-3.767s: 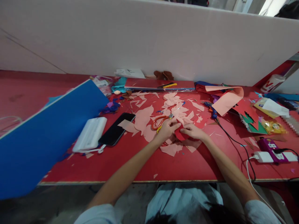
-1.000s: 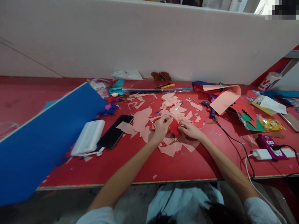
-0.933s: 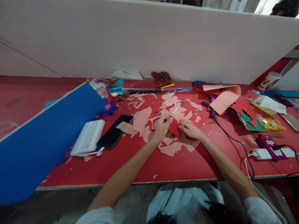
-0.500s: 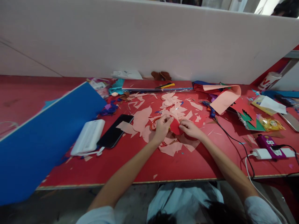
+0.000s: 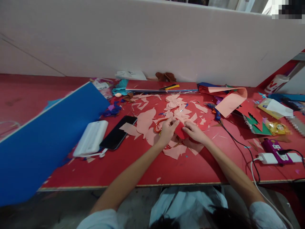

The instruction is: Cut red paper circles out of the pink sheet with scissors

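A small red cut piece of paper or felt is held up between my two hands. My left hand pinches its left side, the thumb and fingers pressed together. On the other edge, my right hand grips it with bent fingers. Pale pink material shows just above the red piece; whether it is attached or lies behind, I cannot tell. Scissors with orange-red handles lie beside my left hand, partly hidden by it. Beneath and around both hands are pink cut pieces and scraps.
To the left are a blue board, a white power bank and a black phone. On the right lie a blue corded glue gun, a curled pink sheet and a purple power strip. A yellow cutter rests at the back.
The red piece is slightly tilted between my fingers, and more of the scissors' handles shows beside my left hand. The view has shifted a little.
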`<action>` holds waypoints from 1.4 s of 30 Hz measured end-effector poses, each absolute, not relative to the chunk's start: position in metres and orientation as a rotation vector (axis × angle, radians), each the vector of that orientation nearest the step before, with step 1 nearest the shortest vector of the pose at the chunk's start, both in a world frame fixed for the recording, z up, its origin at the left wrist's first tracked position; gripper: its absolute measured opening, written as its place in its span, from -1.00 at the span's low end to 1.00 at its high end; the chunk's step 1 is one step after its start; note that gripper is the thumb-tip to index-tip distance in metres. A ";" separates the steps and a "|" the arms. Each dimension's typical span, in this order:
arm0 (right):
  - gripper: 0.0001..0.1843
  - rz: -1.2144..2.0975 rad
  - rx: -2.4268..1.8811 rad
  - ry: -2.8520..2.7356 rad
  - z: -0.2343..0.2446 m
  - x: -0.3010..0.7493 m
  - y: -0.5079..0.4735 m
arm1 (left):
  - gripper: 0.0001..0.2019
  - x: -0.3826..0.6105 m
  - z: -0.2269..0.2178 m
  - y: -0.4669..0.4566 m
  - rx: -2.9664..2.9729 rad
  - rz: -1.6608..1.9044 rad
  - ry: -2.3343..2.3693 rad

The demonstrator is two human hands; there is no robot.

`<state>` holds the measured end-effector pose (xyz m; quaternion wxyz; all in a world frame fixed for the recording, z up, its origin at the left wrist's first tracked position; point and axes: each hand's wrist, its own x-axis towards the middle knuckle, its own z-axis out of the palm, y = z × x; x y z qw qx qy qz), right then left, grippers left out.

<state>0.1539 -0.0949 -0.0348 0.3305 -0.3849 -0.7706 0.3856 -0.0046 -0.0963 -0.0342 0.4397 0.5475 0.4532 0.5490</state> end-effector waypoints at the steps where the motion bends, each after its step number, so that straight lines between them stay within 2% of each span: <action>1: -0.74 1.017 -1.009 -2.011 -0.035 0.154 -0.095 | -0.80 -0.005 -0.035 -0.096 1.367 1.364 1.129; 14: -0.75 1.097 -1.022 -2.010 -0.036 0.157 -0.094 | -0.80 -0.008 -0.037 -0.093 1.453 1.300 1.169; 27: -0.75 1.066 -1.036 -2.001 -0.041 0.158 -0.090 | -0.90 -0.020 -0.024 -0.086 1.515 1.322 1.213; 37: -0.72 1.004 -1.060 -1.993 -0.043 0.157 -0.089 | -0.81 -0.035 -0.028 -0.077 1.587 1.340 1.304; 40: -0.71 1.010 -1.071 -1.948 -0.044 0.159 -0.088 | -0.83 -0.043 -0.025 -0.072 1.835 1.166 1.435; 42: -0.69 1.014 -1.075 -1.892 -0.045 0.160 -0.087 | -0.85 -0.048 -0.022 -0.071 2.072 0.891 1.627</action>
